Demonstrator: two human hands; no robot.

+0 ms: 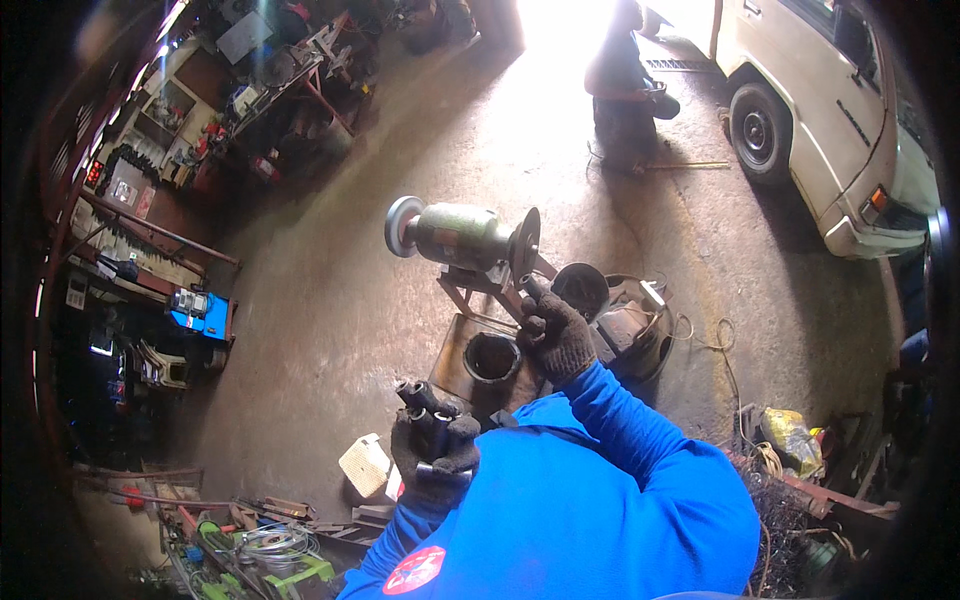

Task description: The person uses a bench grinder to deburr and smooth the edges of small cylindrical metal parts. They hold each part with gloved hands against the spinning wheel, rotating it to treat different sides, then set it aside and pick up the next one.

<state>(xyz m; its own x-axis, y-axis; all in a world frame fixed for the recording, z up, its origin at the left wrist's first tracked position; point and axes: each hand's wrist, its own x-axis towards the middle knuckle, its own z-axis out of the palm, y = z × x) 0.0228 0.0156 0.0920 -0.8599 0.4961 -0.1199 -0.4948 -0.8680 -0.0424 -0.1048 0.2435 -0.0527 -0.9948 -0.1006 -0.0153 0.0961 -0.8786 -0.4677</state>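
Note:
My left hand [452, 452], in a dark glove, is closed around several short dark metal tubes [424, 398], their open ends pointing up and outward. A gloved right hand [562, 342], also mine, grips a single short metal tube [531, 288]. That tube points up toward the thin disc [526, 244] on the right end of a green bench grinder [458, 234]. Whether tube and disc touch, I cannot tell. On the grinder's left end sits a pale round wheel [403, 226]. Below the grinder, its stand has a base plate [456, 356] with a dark round-mouthed container [492, 357].
Right of the grinder stands a round bin [655, 350] holding odds and ends, with a cable beside it. A white van [830, 130] is parked at the far right; a person [625, 90] is near the bright doorway. Scrap metal [270, 545] lies at lower left.

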